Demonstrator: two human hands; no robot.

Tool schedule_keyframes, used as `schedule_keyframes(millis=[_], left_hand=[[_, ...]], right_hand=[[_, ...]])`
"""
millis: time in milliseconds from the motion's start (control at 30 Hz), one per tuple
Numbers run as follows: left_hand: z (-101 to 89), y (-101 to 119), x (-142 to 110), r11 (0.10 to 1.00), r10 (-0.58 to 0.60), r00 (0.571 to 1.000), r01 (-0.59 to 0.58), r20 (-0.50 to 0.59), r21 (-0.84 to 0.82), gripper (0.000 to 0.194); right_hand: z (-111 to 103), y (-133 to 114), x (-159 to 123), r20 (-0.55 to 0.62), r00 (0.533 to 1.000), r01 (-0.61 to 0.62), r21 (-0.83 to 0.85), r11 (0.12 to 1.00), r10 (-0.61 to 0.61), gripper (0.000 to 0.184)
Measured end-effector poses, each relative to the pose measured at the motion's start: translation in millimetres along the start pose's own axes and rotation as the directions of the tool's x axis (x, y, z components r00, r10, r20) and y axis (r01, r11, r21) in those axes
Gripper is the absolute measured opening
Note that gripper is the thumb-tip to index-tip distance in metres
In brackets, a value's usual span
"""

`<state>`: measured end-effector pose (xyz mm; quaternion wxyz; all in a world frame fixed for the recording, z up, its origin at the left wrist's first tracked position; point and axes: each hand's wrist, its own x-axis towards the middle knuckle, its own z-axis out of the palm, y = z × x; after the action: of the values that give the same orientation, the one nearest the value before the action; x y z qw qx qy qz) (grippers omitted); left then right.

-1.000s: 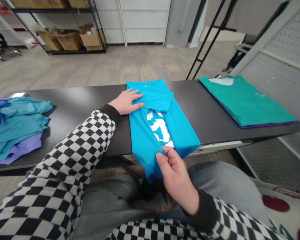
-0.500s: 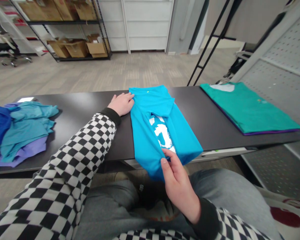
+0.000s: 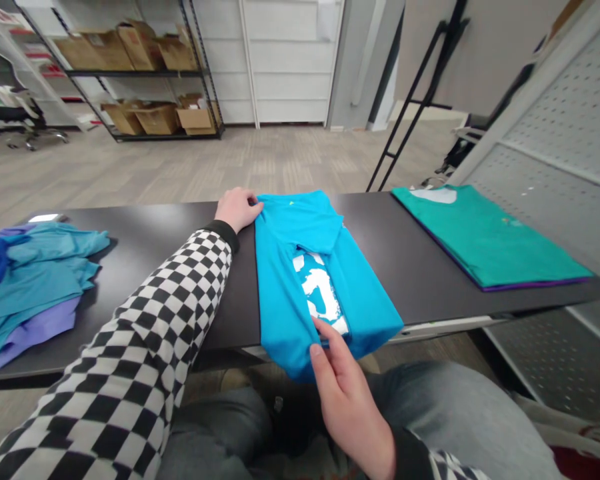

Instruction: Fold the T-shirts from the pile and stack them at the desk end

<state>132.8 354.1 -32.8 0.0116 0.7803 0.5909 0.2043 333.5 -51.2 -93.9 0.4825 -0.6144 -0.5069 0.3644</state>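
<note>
Between both hands (image 3: 237,210) (image 3: 347,400), one blue T-shirt (image 3: 280,280)

No words or numbers can be read. The white print (image 3: 316,287) on the blue T-shirt (image 3: 285,280) is partly covered by a fold and cannot be made out as lettering. The yellow-green mark (image 3: 292,201) at its collar and the small emblem (image 3: 511,221) on the green T-shirt (image 3: 485,233) are too small to be read.

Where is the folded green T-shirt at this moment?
In the head view, the folded green T-shirt lies at the right end of the dark table, to the right of the bright blue T-shirt and apart from it.
</note>
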Motion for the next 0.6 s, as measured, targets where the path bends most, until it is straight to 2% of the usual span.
schedule_keyframes(millis=[100, 233, 400, 500, 533, 600], left_hand=[[6.2, -9.1, 6.9, 0.999, -0.025, 1.000, 0.024, -0.003, -0.033, 0.029], [9.5, -17.6, 7.9, 0.996, -0.076, 0.997, 0.075, -0.022, -0.047, 0.034], [0.4, -8.0, -0.8, 0.996, -0.084, 0.996, 0.084, -0.011, -0.030, 0.036], [-9.8, 7.9, -9.3, 0.998, 0.050, 0.997, -0.053, -0.063, -0.044, 0.044], [-12.2, 13.4, -12.5, 0.988, 0.135, 0.990, -0.138, -0.048, -0.067, 0.047], [-13.9, 22.7, -18.9, 0.943, 0.315, 0.947, -0.305, 0.060, -0.131, 0.054]], right_hand=[[1.0, 2.2, -1.1, 0.050, 0.998, -0.027, 0.016, 1.000, 0.026, 0.056], [-0.7, -0.8, -0.7, 0.085, 0.995, -0.062, 0.059, 0.996, 0.057, 0.061], [-7.4, -6.9, 3.3, 0.049, 0.996, -0.079, 0.067, 0.995, 0.075, 0.059], [-9.6, -7.9, 4.3, 0.047, 0.997, -0.065, 0.052, 0.997, 0.063, 0.058], [-10.0, -8.3, 4.2, 0.051, 0.997, -0.056, 0.049, 0.997, 0.054, 0.059], [-10.8, -9.9, 3.3, 0.056, 0.998, -0.039, 0.052, 0.998, 0.036, 0.059]])
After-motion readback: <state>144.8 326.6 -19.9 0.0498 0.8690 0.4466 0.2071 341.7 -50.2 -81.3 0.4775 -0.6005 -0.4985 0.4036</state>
